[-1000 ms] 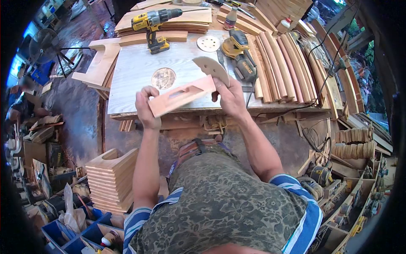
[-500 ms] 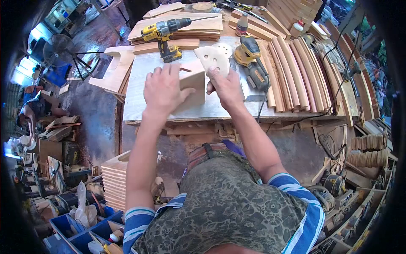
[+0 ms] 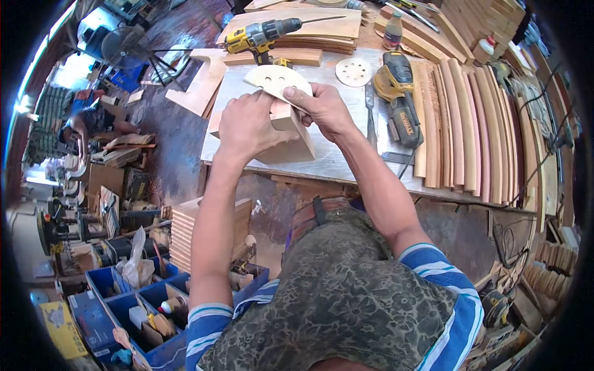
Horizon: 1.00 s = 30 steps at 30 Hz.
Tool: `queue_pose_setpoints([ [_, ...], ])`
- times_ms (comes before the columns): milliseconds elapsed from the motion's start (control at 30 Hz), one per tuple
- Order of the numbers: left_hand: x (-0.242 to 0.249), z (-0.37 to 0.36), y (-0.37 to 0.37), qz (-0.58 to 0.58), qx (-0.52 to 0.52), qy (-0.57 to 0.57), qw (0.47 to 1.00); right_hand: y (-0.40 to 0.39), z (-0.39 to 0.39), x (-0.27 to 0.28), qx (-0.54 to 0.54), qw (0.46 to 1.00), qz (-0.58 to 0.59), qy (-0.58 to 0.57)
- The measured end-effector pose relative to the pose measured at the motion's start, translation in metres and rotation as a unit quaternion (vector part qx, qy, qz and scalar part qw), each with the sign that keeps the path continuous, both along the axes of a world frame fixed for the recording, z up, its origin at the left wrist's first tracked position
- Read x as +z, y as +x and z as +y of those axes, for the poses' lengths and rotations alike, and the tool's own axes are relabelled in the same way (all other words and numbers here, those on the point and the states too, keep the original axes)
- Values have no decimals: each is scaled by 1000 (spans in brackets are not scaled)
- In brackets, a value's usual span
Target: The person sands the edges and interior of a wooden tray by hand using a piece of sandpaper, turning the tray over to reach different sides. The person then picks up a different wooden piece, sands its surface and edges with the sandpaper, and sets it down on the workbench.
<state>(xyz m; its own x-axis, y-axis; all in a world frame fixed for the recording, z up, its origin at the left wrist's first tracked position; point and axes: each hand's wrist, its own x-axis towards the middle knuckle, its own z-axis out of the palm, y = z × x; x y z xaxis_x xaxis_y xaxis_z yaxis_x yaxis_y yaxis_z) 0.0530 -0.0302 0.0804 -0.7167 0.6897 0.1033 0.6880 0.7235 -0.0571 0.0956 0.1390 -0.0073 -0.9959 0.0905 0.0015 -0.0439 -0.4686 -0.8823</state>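
Observation:
My left hand grips a pale, box-like wooden piece from above, its thumb along the near side. A half-round, folded sanding disc with holes is pinched in my right hand, at the top edge of the wooden piece. How much of the disc touches the wood is hidden behind my fingers. Another round sanding disc lies flat on the table, beside a yellow and black sander. Beyond my hands stands a yellow cordless drill with a long bit.
Curved wooden slats line the right of the work table. Flat boards are stacked at the back, near a small bottle. A chisel-like tool lies left of the sander. Below left are stacked wooden pieces and a blue bin.
My right hand has brought the sanding disc left and down over the wooden piece. The wooden piece is now turned and tilted under my left hand. The view has shifted left.

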Motion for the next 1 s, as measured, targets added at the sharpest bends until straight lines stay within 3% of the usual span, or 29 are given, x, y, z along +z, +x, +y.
queue_pose_setpoints([
  [67,-7,-6,0,6,-30,44,999,1,0,2,8,999,-6,31],
  [200,-1,-2,4,-52,54,-11,997,21,-10,5,0,999,-8,41],
  [267,-15,-10,1,63,-83,94,990,21,-9,7,13,999,-14,36],
  [300,-9,-8,7,43,-27,43,998,13,-11,5,-12,1000,3,24],
  [467,-6,-6,11,11,-17,72,997,27,-16,12,-8,1000,-2,-12],
  [733,-8,-8,8,20,-15,59,998,24,-17,13,-26,998,-8,57],
  [767,-9,-8,7,18,-4,50,999,31,-31,8,-89,995,49,19],
  [900,-4,-4,13,-1,9,43,999,17,-20,-1,-29,999,11,18],
  [1000,-1,-2,13,-19,19,41,999,19,-23,-4,-53,997,25,44],
])
